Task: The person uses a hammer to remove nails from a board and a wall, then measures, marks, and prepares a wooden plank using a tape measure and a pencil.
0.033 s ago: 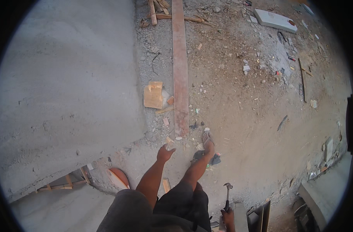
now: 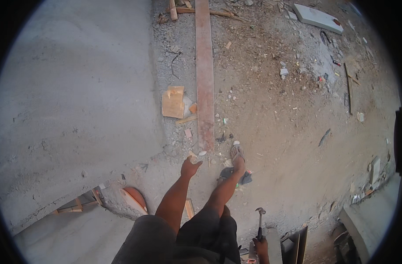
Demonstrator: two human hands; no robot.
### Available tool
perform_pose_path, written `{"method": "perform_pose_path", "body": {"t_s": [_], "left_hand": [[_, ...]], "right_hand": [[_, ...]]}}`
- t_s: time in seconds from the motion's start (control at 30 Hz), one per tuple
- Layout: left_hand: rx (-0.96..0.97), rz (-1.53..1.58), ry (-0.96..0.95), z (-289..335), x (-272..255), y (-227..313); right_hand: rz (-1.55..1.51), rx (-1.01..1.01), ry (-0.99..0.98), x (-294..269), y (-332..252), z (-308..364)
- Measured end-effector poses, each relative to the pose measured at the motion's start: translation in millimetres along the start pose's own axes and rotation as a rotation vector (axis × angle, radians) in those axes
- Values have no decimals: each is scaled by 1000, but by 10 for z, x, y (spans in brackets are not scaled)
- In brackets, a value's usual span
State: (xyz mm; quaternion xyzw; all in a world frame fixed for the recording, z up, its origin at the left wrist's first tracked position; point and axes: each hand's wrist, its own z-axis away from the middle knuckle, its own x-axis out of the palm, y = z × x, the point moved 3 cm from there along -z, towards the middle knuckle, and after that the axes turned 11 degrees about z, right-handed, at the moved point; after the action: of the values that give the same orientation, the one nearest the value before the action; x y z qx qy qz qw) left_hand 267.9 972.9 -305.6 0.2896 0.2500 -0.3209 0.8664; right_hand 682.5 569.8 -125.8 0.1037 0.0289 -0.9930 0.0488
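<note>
My left hand [image 2: 190,168] reaches forward and down at the middle, thumb and fingers apart, with nothing visible in it. Just beyond its fingertips is the near end of a long, narrow reddish board [image 2: 205,83], which lies flat on the ground and runs away from me. A small pale stone [image 2: 202,153] sits by that end. At the lower right, my right hand [image 2: 261,246] is wrapped round the dark handle of a claw hammer [image 2: 260,218], its metal head upward. My foot in a sandal [image 2: 237,153] stands right of the board's end.
A grey concrete slab [image 2: 77,97] fills the left side. Beside the board lie a square wood piece [image 2: 172,102] and rubble. Far right are a pale block [image 2: 317,18] and a dark stick [image 2: 348,90]. A concrete ledge [image 2: 364,229] borders the lower right.
The view has shifted slightly, and my left hand is a little farther forward. The hammer remains in my right hand.
</note>
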Motion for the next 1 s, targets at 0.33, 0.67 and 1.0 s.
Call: {"method": "perform_pose_path", "body": {"t_s": [0.33,0.67,1.0], "left_hand": [[-309,-9,219,-1836,1511,319],[-160,54,314,-2062,1790,-141],[90,781,-541,274,220,977]], "right_hand": [[53,270,-95,-49,328,-659],[-100,384,-93,-61,-419,-908],[-208,-38,80,99,-967,-276]]}}
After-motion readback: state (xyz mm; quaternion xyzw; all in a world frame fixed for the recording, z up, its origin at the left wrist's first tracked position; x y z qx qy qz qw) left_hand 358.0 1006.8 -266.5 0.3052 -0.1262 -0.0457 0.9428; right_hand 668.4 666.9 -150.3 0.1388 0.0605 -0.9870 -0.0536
